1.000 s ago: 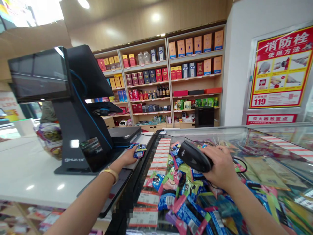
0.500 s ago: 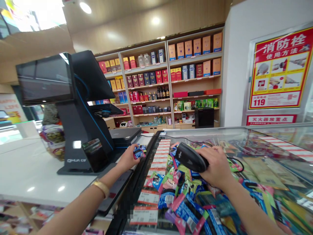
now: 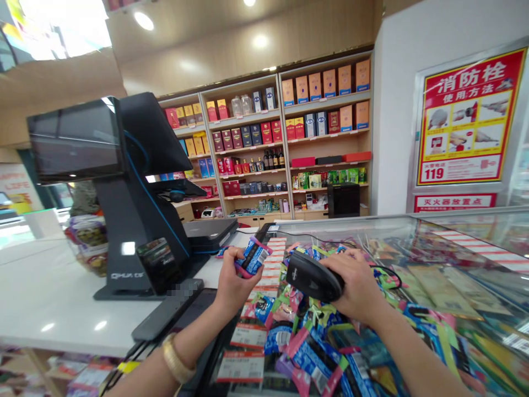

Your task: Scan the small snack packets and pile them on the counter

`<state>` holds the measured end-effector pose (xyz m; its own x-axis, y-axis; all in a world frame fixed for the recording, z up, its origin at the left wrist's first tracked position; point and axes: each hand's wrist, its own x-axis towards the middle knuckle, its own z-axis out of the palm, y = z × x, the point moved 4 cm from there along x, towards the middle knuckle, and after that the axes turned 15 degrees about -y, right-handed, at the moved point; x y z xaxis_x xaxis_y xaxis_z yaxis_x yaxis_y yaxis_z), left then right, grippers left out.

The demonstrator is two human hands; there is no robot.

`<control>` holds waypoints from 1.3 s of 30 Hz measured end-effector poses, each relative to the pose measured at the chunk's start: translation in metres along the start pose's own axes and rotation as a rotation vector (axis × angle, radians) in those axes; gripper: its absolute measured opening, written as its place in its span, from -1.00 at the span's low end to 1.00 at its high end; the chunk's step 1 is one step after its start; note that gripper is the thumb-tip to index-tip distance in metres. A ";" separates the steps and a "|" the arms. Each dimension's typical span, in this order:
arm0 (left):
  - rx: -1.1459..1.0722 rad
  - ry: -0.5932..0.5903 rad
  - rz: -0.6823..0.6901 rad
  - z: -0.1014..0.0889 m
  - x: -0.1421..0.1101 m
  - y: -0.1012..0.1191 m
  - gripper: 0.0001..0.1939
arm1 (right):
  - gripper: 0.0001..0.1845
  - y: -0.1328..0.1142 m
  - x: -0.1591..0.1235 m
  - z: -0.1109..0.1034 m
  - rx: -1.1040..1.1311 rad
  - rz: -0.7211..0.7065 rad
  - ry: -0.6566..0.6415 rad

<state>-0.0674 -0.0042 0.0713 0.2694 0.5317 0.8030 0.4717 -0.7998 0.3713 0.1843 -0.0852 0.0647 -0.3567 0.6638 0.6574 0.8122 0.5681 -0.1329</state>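
Observation:
My left hand [image 3: 233,286] grips a small blue snack packet [image 3: 253,256] with pink ends, its barcode label facing right. In my right hand [image 3: 360,284] is a black barcode scanner [image 3: 311,275], its head pointing left towards the packet, a short gap away. Below the scanner lies a heap of similar snack packets [image 3: 313,353] in blue, green, pink and purple on the glass counter. Another blue packet [image 3: 223,252] rests on the white counter just behind my left hand, partly hidden by it.
On the left a black checkout terminal [image 3: 144,220] stands on the white counter [image 3: 53,298]. Price labels [image 3: 241,365] run along the glass case. Shelves of boxes [image 3: 248,135] fill the back wall, and a red fire-hydrant poster [image 3: 471,118] hangs at right.
My left hand has moved right and closer to the scanner, turning the packet so its barcode shows. A packet now shows on the white counter. The scanner has shifted slightly left.

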 end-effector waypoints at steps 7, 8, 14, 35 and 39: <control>-0.024 -0.034 -0.007 0.008 -0.005 0.003 -0.62 | -0.71 0.001 0.000 0.002 0.012 0.020 -0.060; -0.024 -0.040 -0.022 0.008 -0.006 0.002 -0.62 | -0.72 0.001 0.000 0.002 0.014 0.022 -0.067; -0.035 -0.063 -0.059 0.008 -0.007 0.002 -0.61 | -0.71 0.002 0.001 0.003 0.036 0.034 -0.068; -0.218 -0.890 -0.149 0.045 -0.044 0.008 -0.57 | -0.74 0.012 -0.005 -0.007 -0.123 0.027 0.117; -0.119 -0.765 -0.106 0.034 -0.024 -0.017 -0.80 | -0.73 0.014 -0.007 -0.007 -0.131 0.044 0.113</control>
<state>-0.0540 0.0062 0.0297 0.7523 0.6167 0.2318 0.4456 -0.7355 0.5104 0.2012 -0.0854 0.0631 -0.2716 0.6236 0.7330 0.8815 0.4668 -0.0705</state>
